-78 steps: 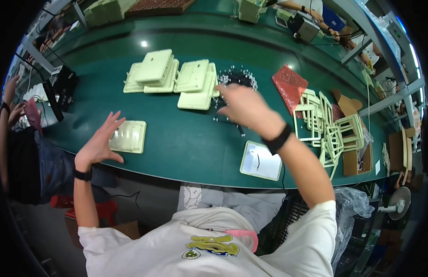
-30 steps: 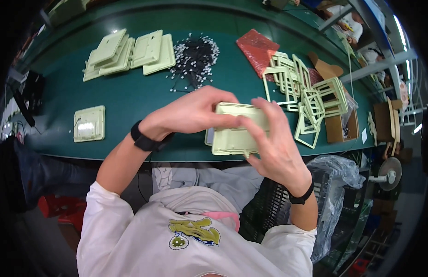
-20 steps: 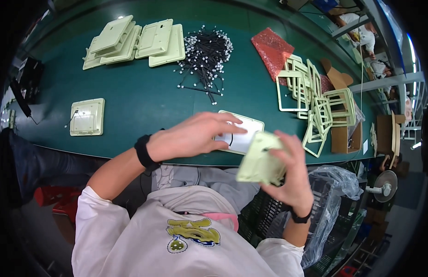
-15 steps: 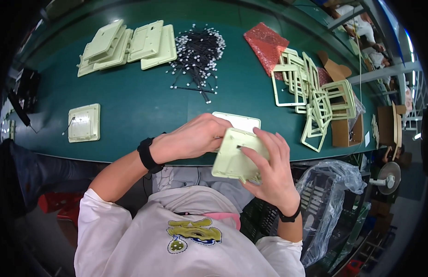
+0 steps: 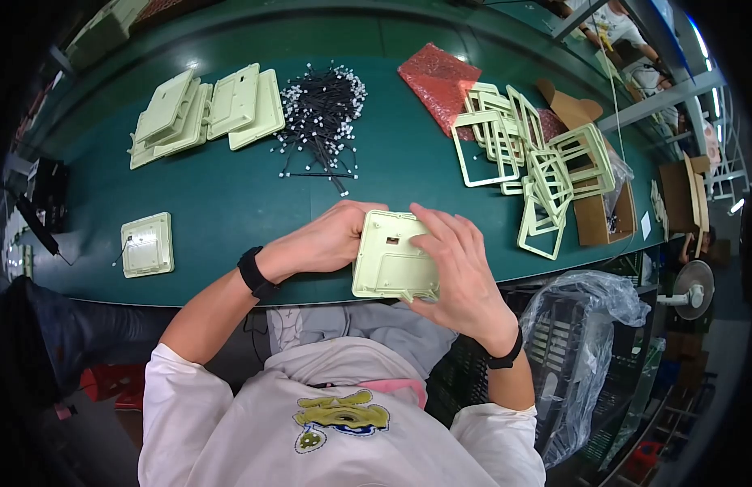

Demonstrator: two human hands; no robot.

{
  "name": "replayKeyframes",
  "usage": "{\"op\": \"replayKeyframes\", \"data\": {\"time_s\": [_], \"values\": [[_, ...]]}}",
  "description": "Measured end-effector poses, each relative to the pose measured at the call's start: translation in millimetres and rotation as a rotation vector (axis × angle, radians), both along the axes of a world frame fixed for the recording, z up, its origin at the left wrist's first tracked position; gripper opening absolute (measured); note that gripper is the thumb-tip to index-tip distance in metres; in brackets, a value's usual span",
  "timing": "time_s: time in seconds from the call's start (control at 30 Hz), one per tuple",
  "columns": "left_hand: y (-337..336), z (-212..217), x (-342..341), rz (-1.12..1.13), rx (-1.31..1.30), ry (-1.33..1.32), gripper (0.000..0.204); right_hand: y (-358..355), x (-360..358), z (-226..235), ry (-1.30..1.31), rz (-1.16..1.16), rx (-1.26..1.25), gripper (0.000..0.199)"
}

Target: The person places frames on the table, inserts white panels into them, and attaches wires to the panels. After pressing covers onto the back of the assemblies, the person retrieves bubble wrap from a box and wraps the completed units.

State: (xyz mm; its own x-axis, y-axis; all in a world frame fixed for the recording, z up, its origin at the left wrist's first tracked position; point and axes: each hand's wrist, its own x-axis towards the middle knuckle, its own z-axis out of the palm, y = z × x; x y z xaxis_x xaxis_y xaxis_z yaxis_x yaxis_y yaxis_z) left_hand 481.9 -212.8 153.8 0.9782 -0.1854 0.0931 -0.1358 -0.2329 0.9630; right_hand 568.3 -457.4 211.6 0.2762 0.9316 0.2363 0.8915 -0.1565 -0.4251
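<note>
Grip: I hold a pale green plastic plate (image 5: 390, 256) between both hands at the near edge of the green table (image 5: 230, 195); my left hand (image 5: 323, 241) clamps its left side, thumb and fingers pressed onto it.
Right hand: my right hand (image 5: 460, 272) lies over the plate's right side, fingers spread across its ribbed face and curled under the lower corner.
Plate: ribbed side up, a small rectangular cut-out near its top, long axis running away from me, tilted slightly; both hands are on it, neither nearer.
Just beyond: a heap of black pins with white tips (image 5: 323, 101), straight ahead of the grip.
Far left: stacked pale green plates (image 5: 201, 109); nearer my left elbow, a single assembled plate (image 5: 147, 244) lying flat.
Right: a pile of open pale green frames (image 5: 526, 158), partly over a brown cardboard box (image 5: 591, 211).
Packaging: a red bubble-wrap sheet (image 5: 437, 77) behind the frames; a clear plastic bag (image 5: 587, 341) lining a crate below the table edge.
</note>
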Motion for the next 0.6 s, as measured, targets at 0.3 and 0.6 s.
{"op": "replayKeyframes", "data": {"time_s": [0.3, 0.6], "values": [[3, -12, 3, -0.081, -0.075, 0.006, 0.027, -3, 10, -2, 0.038, 0.032, -0.022, 0.094], [26, 13, -31, 0.209, 0.2, 0.305, 0.05, 5, 30, -23, 0.074, 0.091, -0.188, 0.084]]}}
